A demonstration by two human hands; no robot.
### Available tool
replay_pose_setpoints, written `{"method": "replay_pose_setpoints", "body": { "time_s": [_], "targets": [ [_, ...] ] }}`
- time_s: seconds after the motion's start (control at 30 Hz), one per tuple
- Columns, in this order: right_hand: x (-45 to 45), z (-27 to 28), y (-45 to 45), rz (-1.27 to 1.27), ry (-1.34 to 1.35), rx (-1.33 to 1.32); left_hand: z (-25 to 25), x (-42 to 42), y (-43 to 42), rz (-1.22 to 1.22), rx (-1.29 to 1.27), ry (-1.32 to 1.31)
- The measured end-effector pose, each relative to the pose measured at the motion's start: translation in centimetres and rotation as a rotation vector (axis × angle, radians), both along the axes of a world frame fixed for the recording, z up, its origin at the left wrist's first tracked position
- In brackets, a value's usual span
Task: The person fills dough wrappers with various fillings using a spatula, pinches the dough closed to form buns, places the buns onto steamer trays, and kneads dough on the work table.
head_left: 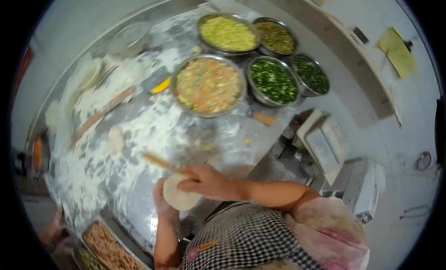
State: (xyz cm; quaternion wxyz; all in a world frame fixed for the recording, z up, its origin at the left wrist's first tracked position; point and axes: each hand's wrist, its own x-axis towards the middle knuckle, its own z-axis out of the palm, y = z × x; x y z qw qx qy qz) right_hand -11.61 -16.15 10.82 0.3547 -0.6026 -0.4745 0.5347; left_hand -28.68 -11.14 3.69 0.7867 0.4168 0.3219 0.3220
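A round, flat piece of pale dough (179,198) rests on my left hand (162,202), which is mostly behind it, with only the fingertips and the side of the hand showing. My right hand (209,182) is closed around a thin wooden stick (159,161) that points to the upper left. Its fingers also reach over the upper right part of the dough. Both hands are near the front edge of a floury metal table (139,177). A metal bowl of mixed filling (210,86) stands beyond them.
Bowls of yellow pieces (228,34), brown filling (275,37) and chopped greens (274,82) stand at the back. A rolling pin (104,113) and a yellow scraper (161,85) lie on the left side. A tray of brown filling (111,246) and another person's hand (55,228) are lower left.
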Motion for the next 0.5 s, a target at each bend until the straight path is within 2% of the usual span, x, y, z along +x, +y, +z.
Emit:
{"method": "replay_pose_setpoints", "body": {
  "time_s": [0.03, 0.07, 0.13, 0.2, 0.27, 0.3, 0.33, 0.37, 0.43, 0.47, 0.5],
  "targets": [
    [0.9, 0.2, 0.1, 0.065, -0.179, -0.023, -1.5, 1.7, -0.2, -0.107, 0.336, 0.207],
    [1.1, -0.1, -0.8, -0.004, -0.224, 0.020, -3.6, 3.0, -1.0, -0.040, 0.275, 0.119],
    [2.6, -1.5, -1.5, -0.105, -0.295, 0.117, -4.3, 5.3, -0.7, -0.028, 0.282, 0.137],
    [8.7, -6.9, -3.0, -0.136, -0.743, 0.698, -2.3, 8.4, -1.5, -0.032, 0.089, 0.052],
    [14.0, -5.8, -6.1, -0.333, -0.622, 0.551, -1.8, 11.4, -1.5, -0.084, 0.174, 0.071],
    [17.4, -1.8, -7.9, -0.486, -0.272, 0.121, -1.9, 13.2, -1.7, -0.105, 0.215, 0.073],
    [21.3, 1.1, -8.8, -0.464, -0.441, -0.093, -2.2, 14.6, -1.7, -0.105, 0.211, 0.054],
    [25.9, -1.4, -12.1, -0.273, -1.192, 0.112, -2.9, 15.9, -1.9, -0.103, 0.207, 0.038],
    [33.2, 2.8, -16.3, -0.645, -0.677, -0.107, -3.5, 19.5, -3.0, -0.097, 0.231, 0.089],
    [37.8, 3.3, -18.6, -0.617, -0.792, -0.272, -3.4, 21.2, -3.8, -0.092, 0.261, 0.168],
    [42.1, 4.0, -20.8, -0.518, -1.016, -0.242, -4.0, 22.8, -4.7, -0.076, 0.300, 0.213]
  ]
}}
